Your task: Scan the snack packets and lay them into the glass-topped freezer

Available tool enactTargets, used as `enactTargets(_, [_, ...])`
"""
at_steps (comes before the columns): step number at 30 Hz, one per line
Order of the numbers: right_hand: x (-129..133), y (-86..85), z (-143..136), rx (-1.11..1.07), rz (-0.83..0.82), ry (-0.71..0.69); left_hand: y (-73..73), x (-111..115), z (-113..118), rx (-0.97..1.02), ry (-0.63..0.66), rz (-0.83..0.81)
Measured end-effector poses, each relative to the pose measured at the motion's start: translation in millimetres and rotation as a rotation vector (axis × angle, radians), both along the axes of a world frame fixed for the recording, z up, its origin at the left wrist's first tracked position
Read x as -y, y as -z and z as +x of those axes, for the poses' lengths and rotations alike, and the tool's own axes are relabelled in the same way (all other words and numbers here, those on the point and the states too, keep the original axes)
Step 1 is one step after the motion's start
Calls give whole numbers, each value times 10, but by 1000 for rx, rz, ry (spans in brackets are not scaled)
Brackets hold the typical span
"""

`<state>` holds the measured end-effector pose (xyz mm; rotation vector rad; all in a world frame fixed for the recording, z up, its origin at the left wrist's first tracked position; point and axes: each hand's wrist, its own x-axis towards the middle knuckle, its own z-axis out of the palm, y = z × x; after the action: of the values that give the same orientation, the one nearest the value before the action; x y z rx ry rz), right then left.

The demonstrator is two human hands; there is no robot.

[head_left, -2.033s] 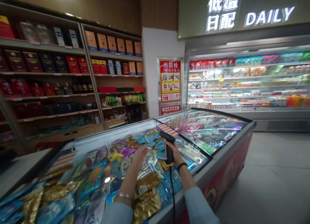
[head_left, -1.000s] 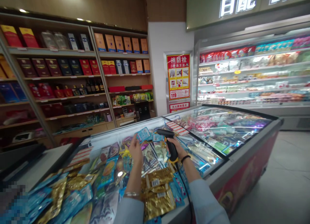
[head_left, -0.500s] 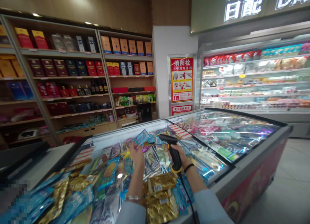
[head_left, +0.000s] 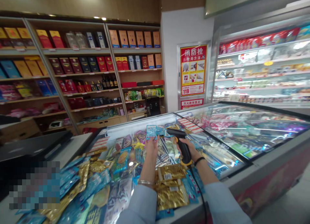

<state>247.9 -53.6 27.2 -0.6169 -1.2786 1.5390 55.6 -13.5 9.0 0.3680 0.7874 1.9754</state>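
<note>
My left hand [head_left: 151, 146] is closed on the lower edge of a small blue packet [head_left: 151, 132], held up above the freezer's glass top. In my right hand [head_left: 190, 149] is a black and yellow barcode scanner [head_left: 184, 151], gripped by its handle. The scanner's head points left, toward the blue packet, with a short space between them. Its cable hangs down past a pile of gold foil packets [head_left: 170, 188] lying below my hands. More blue packets [head_left: 193, 185] lie beside and under that pile.
The chest freezer [head_left: 263, 167] stretches to the right, full of packaged goods under glass. Loose blue and gold packets [head_left: 82, 182] are heaped at the left. Behind stand shelves of boxes [head_left: 84, 65], a red fire-hydrant poster [head_left: 193, 70] and a lit refrigerated display [head_left: 261, 69].
The blue packet has turned from tilted to nearly upright in my left hand. My right hand still holds the scanner. The whole view has shifted, with things appearing further right.
</note>
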Motion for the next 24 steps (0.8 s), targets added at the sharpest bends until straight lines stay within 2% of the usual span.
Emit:
enactTargets(4, [17, -29, 9, 6, 11, 6, -70, 88, 14, -67, 54, -52])
enactTargets(9, [58, -63, 28, 27, 24, 5, -114, 93, 53, -209, -102, 47])
enactTargets(13, [56, -32, 38, 38, 35, 17, -120, 77, 63, -225, -152, 110])
enactTargets(21, [78, -5, 55, 34, 2, 3, -77, 48, 44, -259, -134, 101])
enactTargets(24, [95, -21, 67, 34, -7, -11, -61, 37, 58, -318, -114, 31])
